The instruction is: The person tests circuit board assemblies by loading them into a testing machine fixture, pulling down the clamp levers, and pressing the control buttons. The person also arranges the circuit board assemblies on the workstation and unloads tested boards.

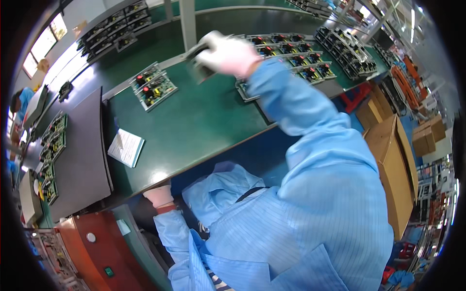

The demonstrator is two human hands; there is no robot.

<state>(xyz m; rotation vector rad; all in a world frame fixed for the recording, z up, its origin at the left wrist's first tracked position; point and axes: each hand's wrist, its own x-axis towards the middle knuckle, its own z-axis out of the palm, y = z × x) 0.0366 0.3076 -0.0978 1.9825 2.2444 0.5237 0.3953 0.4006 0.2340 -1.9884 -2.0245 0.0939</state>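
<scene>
"What's held?"
"A blurred dark unit, at the fingertips of the curled right hand; probably stiff, fragile, best gripped by edges."
"Left hand?"
"By the bench edge; grip hidden."

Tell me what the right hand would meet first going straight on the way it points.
Probably the white post ahead of the right hand, though depth is unclear in this view.
</scene>
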